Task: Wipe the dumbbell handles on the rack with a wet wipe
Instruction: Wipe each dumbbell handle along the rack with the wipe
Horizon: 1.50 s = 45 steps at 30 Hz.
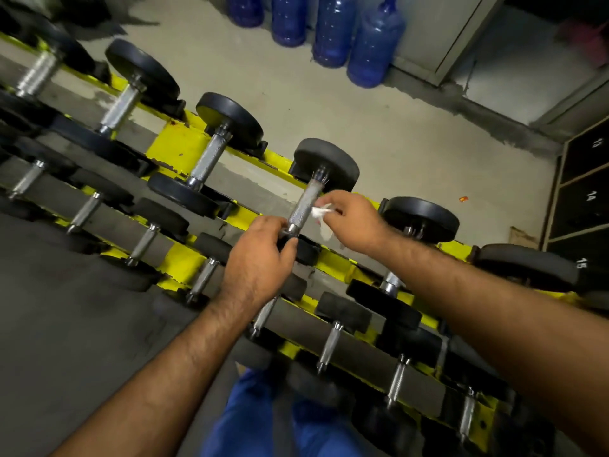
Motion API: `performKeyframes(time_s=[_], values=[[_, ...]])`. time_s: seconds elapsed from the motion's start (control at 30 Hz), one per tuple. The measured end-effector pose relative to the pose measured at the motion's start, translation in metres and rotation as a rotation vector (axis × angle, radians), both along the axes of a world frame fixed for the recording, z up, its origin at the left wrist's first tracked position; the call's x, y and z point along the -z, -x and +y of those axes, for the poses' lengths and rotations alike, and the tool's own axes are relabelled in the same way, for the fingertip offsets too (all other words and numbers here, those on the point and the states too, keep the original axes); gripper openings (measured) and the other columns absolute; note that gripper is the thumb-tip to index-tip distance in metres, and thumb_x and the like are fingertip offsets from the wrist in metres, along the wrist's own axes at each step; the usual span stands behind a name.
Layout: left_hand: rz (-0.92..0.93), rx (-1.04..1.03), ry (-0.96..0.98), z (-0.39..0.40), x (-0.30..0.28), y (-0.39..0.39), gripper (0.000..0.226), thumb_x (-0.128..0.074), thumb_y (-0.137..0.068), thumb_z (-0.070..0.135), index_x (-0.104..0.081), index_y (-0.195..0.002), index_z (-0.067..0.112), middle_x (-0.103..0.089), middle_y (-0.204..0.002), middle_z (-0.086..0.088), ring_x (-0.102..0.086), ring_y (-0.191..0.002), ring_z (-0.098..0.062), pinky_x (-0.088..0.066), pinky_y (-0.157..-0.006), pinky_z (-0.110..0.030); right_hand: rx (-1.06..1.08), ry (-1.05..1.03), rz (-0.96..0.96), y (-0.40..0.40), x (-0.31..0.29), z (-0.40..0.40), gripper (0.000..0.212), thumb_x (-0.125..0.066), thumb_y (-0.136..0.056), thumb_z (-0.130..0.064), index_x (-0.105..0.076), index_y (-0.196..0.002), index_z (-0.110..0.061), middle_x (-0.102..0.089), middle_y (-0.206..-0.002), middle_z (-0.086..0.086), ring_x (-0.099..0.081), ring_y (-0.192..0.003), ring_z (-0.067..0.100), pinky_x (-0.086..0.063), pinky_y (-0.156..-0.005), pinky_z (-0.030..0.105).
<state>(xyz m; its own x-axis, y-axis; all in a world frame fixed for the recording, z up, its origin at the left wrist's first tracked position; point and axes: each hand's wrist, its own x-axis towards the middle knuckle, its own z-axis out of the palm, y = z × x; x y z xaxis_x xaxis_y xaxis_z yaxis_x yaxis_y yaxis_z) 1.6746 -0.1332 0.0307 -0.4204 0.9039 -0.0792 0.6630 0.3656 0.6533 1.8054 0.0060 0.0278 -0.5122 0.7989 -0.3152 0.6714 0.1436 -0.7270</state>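
Two hands work one dumbbell handle (305,206) on the yellow rack (174,140): left hand (260,258) grips its near end, right hand (354,222) pinches the wet wipe (321,214) against its right side.

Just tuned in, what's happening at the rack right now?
A person is wiping dumbbell handles on a yellow rack. The right hand pinches a white wet wipe against the knurled handle of one upper-row dumbbell, while the left hand grips that dumbbell's near end to steady it. Blue water jugs stand on the floor behind.
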Motion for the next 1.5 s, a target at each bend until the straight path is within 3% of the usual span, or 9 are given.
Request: performKeyframes(time_s=[0.13, 0.27, 0.33, 0.5, 0.8, 0.97, 1.2, 1.3, 1.5], values=[[-0.039, -0.003, 0.028, -0.010, -0.019, -0.039, 0.029, -0.060, -0.093, 0.024, -0.062, -0.120, 0.014, -0.060, -0.117, -0.005, -0.058, -0.108, -0.022, -0.048, -0.092, -0.038, 0.298, 0.516, 0.130, -0.036, -0.013, -0.019, 0.010, -0.059, -0.096, -0.017, -0.067, -0.101, -0.020, -0.069, -0.114, 0.014, -0.066, -0.091, 0.026, -0.051, -0.055, 0.024], [-0.129, -0.019, 0.072, -0.016, -0.031, -0.080, 0.030, -0.059, -0.089, 0.017, -0.064, -0.118, 0.013, -0.064, -0.117, -0.006, -0.059, -0.111, -0.023, -0.046, -0.096, -0.033, 0.416, 0.738, 0.258, -0.085, -0.028, -0.040, 0.037, -0.052, -0.089, -0.004, -0.060, -0.124, -0.011, -0.063, -0.126, 0.016, -0.065, -0.099, 0.029, -0.056, -0.064, 0.029], [-0.165, -0.024, 0.103, -0.018, -0.037, -0.100, 0.035, -0.057, -0.086, 0.012, -0.063, -0.121, 0.012, -0.063, -0.122, -0.006, -0.059, -0.113, -0.023, -0.046, -0.099, -0.033, 0.421, 0.719, 0.253, -0.109, -0.033, -0.050, 0.044, -0.046, -0.088, 0.005, -0.060, -0.127, -0.010, -0.062, -0.127, 0.017, -0.065, -0.105, 0.030, -0.056, -0.061, 0.027], [-0.201, 0.016, 0.152, -0.020, -0.045, -0.139, 0.039, -0.051, -0.084, 0.008, -0.063, -0.121, 0.014, -0.063, -0.123, -0.008, -0.062, -0.104, -0.029, -0.048, -0.096, -0.037, 0.482, 0.644, 0.228, -0.151, -0.040, -0.067, 0.036, -0.040, -0.098, 0.007, -0.054, -0.121, -0.016, -0.062, -0.116, 0.018, -0.070, -0.082, 0.020, -0.060, -0.074, 0.031], [-0.211, 0.122, 0.150, -0.019, -0.035, -0.172, 0.034, -0.051, -0.087, 0.008, -0.063, -0.118, 0.013, -0.063, -0.119, -0.007, -0.059, -0.107, -0.025, -0.048, -0.093, -0.033, 0.721, 0.492, 0.301, -0.194, -0.039, -0.087, 0.015, -0.051, -0.098, -0.006, -0.062, -0.106, -0.011, -0.069, -0.081, 0.012, -0.066, -0.070, 0.020, -0.059, -0.065, 0.031], [-0.196, 0.116, 0.146, -0.019, -0.025, -0.184, 0.031, -0.053, -0.088, 0.014, -0.062, -0.117, 0.017, -0.063, -0.116, -0.005, -0.060, -0.104, -0.025, -0.050, -0.089, -0.036, 0.806, 0.502, 0.356, -0.197, -0.035, -0.082, 0.019, -0.042, -0.102, -0.011, -0.058, -0.112, -0.010, -0.068, -0.102, 0.017, -0.069, -0.083, 0.028, -0.059, -0.064, 0.036], [0.064, 0.222, 0.122, -0.009, 0.004, -0.212, 0.043, -0.067, -0.086, 0.042, -0.059, -0.120, 0.016, -0.057, -0.112, -0.004, -0.055, -0.106, -0.022, -0.050, -0.090, -0.039, 0.629, 0.142, 0.193, -0.204, 0.002, -0.048, 0.017, -0.062, -0.093, -0.011, -0.071, -0.087, -0.025, -0.073, -0.098, 0.002, -0.069, -0.088, 0.018, -0.061, -0.077, 0.036], [0.202, 0.206, 0.118, -0.008, 0.022, -0.223, 0.053, -0.067, -0.084, 0.047, -0.060, -0.124, 0.013, -0.056, -0.117, -0.006, -0.050, -0.111, -0.023, -0.047, -0.096, -0.038, 0.476, -0.109, 0.127, -0.209, 0.014, -0.032, 0.017, -0.058, -0.097, -0.017, -0.073, -0.104, -0.021, -0.070, -0.097, -0.006, -0.064, -0.088, 0.010, -0.049, -0.069, 0.013], [0.284, 0.137, 0.062, -0.007, 0.039, -0.230, 0.048, -0.075, -0.080, 0.039, -0.064, -0.115, 0.008, -0.057, -0.113, -0.008, -0.051, -0.112, -0.028, -0.047, -0.099, -0.042, 0.009, -0.653, 0.216, -0.207, 0.050, 0.002, 0.030, -0.058, -0.096, -0.009, -0.068, -0.123, -0.015, -0.070, -0.121, -0.001, -0.062, -0.112, 0.010, -0.047, -0.096, 0.019]])
